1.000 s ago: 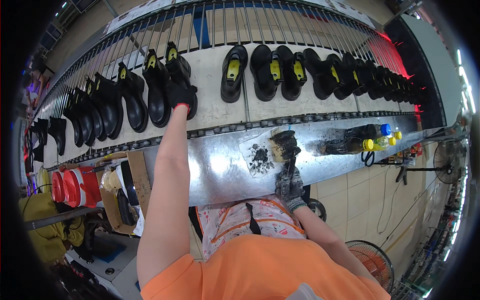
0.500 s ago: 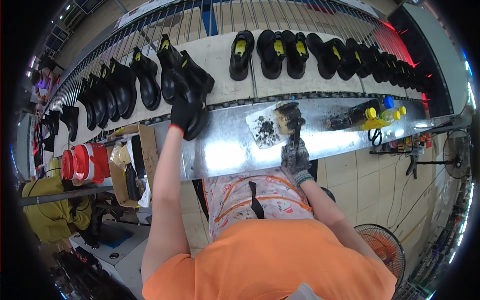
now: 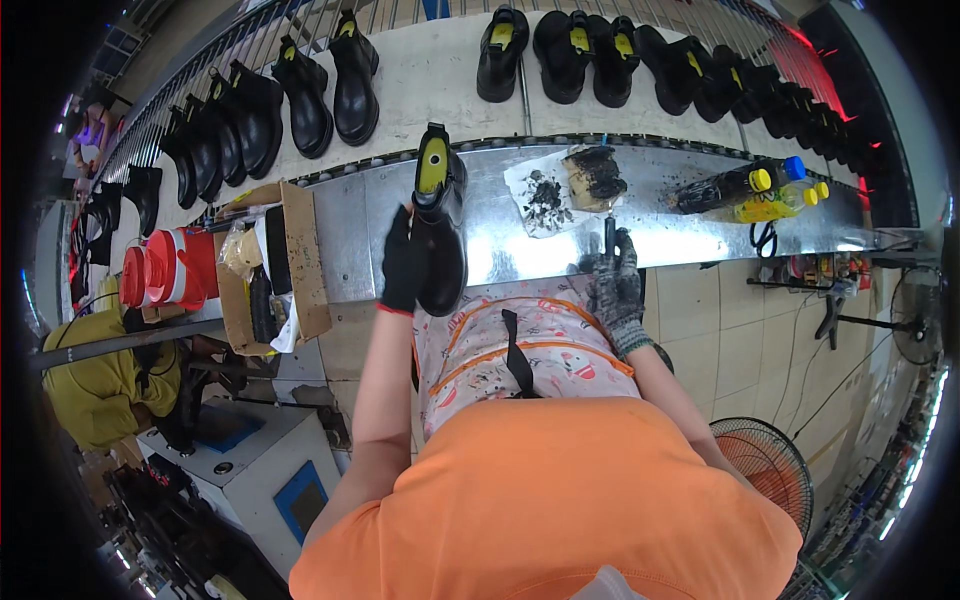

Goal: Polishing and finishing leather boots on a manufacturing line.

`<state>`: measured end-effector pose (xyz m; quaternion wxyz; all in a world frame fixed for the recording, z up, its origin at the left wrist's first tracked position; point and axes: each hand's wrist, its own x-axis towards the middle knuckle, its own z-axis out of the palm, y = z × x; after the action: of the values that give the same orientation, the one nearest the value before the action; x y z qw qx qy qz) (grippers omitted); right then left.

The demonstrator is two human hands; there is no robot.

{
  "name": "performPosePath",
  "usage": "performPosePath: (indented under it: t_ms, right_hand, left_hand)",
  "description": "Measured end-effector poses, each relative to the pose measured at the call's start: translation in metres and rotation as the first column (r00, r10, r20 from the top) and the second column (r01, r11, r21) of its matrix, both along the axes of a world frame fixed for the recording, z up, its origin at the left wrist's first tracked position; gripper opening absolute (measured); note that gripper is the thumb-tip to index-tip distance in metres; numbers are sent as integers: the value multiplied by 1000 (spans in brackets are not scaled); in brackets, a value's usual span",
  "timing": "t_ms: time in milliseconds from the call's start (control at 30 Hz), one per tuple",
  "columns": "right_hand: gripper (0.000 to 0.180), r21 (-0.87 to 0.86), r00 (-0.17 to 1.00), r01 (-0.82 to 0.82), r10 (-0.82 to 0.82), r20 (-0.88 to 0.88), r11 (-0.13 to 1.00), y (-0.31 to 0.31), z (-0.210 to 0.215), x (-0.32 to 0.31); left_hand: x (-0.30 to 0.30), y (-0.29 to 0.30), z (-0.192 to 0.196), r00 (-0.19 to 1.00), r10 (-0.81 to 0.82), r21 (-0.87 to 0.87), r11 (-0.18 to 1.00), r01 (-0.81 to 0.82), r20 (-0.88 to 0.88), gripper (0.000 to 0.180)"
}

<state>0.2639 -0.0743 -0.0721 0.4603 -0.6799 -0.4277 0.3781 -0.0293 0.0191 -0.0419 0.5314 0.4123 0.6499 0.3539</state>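
Black boot [image 3: 443,240] sits over the near edge of the metal bench [image 3: 355,225], the left hand [image 3: 400,268] clamped on its side. The right hand [image 3: 619,295] has fingers closed round a dark tool [image 3: 610,236], near a blackened sponge [image 3: 596,180] and stained cloth [image 3: 530,214]. Behind, more footwear [image 3: 356,92] lines the pale belt [image 3: 435,75].

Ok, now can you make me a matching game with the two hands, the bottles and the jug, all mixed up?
Things:
1. left hand
2. right hand
3. bottles
4. jug

Clues:
A. red and white, beside a cardboard box
B. wearing a grey glove
C. blue and yellow caps on top
D. holding a black boot

Right pairs: 1-D, 2-B, 3-C, 4-A
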Motion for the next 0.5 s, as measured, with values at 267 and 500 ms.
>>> performPosePath:
  t_ms: [267,500]
  right_hand:
    - [55,-63,870,-76,35,-492,995,5,35,-12]
    - [45,-44,846,100,-108,-522,994,-5,43,-11]
  left_hand:
    - [-12,136,-35,751,-247,246,962,117,612,58]
    - [3,134,-3,699,-592,461,790,405,401,74]
